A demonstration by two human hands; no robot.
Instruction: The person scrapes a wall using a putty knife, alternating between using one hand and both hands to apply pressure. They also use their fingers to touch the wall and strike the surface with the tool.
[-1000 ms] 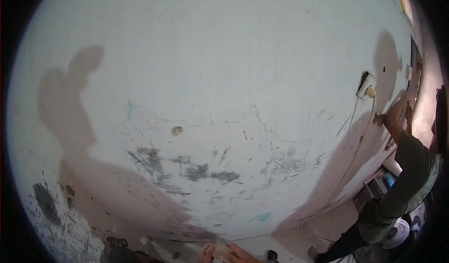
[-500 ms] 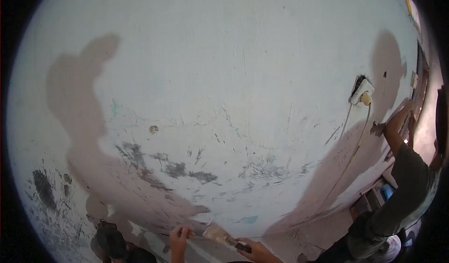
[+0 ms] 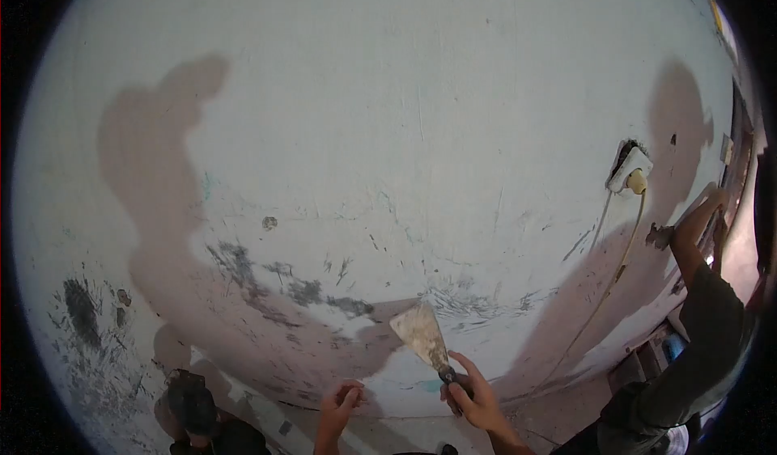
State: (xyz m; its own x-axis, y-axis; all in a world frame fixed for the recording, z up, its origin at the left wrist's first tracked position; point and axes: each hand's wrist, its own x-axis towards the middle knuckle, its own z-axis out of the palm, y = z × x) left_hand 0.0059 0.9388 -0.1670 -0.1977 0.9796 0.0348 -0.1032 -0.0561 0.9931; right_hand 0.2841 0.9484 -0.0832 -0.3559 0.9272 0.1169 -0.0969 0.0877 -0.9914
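Observation:
In my right hand [image 3: 476, 398] is a putty knife [image 3: 421, 335], gripped by its dark handle. Its broad, stained blade points up and left in front of the scuffed lower wall. My left hand [image 3: 341, 404] is lower and to the left, apart from the knife. Its fingers are curled in toward the thumb, and nothing shows in them. Pale paint covers the wall [image 3: 364, 115], with dark scraped patches [image 3: 303, 292] and fine cracks across its lower part.
At right, a person in a dark shirt [image 3: 708, 325] reaches an arm to the wall. Another person's dark-haired head [image 3: 193, 405] is low at left. A socket [image 3: 630, 168] hangs loose from its wall hole, with a yellow plug [image 3: 637, 182] and cord [image 3: 609, 281].
My right hand has raised the putty knife and moved it right, turning the blade more upright. My left hand has shifted slightly right. The view has shifted a little.

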